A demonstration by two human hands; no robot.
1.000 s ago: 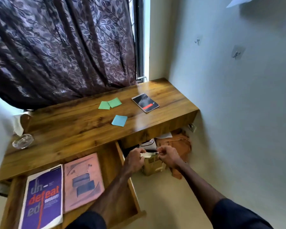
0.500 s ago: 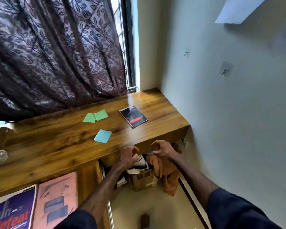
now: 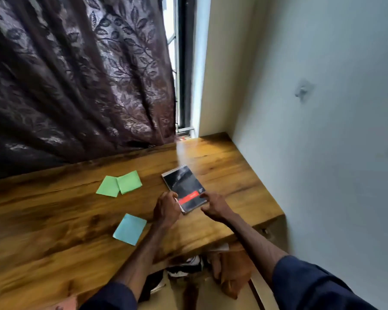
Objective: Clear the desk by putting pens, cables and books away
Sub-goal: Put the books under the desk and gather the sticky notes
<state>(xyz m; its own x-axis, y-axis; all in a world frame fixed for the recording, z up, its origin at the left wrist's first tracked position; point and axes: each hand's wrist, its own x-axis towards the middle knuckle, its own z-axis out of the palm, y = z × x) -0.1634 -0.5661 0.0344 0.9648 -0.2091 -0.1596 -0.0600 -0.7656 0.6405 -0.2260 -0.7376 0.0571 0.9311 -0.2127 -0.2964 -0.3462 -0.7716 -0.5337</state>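
A black notebook [image 3: 182,183] with a red band lies on the wooden desk [image 3: 54,238], toward its right end. My left hand [image 3: 167,208] grips the notebook's near left edge with curled fingers. My right hand [image 3: 213,206] pinches its near right edge between fingertips and thumb. The notebook lies flat on the wood, its near corner between my two hands. No pens or cables are in view.
Two green sticky notes [image 3: 119,185] and a blue one [image 3: 130,229] lie left of the notebook. A dark curtain [image 3: 76,86] hangs behind the desk; a wall [image 3: 323,153] closes its right side. Orange cloth [image 3: 233,271] and clutter sit under the desk.
Both hands rose from the clutter under the desk onto the desktop and took hold of the black notebook. The camera tilted up, so the open drawer with books left the view.
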